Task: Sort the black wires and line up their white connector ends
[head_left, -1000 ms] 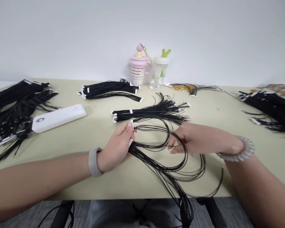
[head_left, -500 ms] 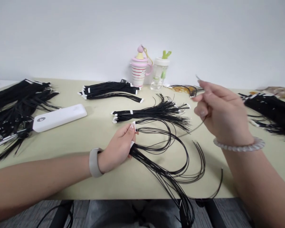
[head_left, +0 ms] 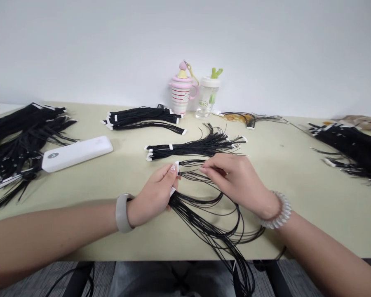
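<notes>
My left hand (head_left: 153, 194) rests on the table, fingers closed on a bunch of thin black wires (head_left: 210, 227) whose loose ends trail over the front edge. A small white connector (head_left: 177, 166) shows at its fingertips. My right hand (head_left: 238, 177) is just right of it, thumb and forefinger pinched on a single black wire (head_left: 191, 163) close to that connector. Loops of wire curve on the table under my right wrist.
A bundle of black wires with white ends (head_left: 194, 146) lies just behind my hands, another bundle (head_left: 142, 115) farther back. Large wire piles sit far left (head_left: 15, 140) and far right (head_left: 349, 144). A white power bank (head_left: 77, 152), a pink cup (head_left: 181, 90) and a clear bottle (head_left: 207, 95) stand nearby.
My right hand had lifted up to the right with one wire pinched, then came back down and left next to my left hand's fingertips. The left hand stayed in place.
</notes>
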The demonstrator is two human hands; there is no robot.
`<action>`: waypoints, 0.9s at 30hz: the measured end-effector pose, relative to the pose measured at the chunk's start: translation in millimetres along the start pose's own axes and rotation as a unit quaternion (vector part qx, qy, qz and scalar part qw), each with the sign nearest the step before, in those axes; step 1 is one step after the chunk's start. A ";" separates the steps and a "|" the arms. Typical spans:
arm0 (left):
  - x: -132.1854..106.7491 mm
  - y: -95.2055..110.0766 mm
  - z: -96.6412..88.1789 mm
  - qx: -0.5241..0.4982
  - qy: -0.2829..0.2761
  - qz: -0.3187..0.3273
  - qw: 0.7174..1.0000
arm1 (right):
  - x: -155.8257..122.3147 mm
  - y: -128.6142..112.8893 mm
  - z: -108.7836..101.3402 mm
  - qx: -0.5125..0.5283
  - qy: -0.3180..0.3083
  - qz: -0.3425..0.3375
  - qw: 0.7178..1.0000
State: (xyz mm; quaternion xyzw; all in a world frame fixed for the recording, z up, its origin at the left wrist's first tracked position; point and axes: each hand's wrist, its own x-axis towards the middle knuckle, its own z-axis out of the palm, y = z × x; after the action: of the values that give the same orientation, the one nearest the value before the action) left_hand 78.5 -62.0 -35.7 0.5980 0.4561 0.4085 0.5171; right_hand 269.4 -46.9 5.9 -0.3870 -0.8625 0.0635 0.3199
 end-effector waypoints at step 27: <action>-0.2 1.6 -0.1 0.003 -0.012 -0.003 1.000 | -3.7 7.0 11.8 -0.077 0.038 -0.102 0.991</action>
State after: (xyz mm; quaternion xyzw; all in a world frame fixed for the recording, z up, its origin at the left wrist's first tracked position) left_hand 78.5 -62.3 -34.1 0.6030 0.4527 0.3990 0.5219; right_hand 268.5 -43.0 -7.7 -0.3223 -0.8871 -0.0506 0.3266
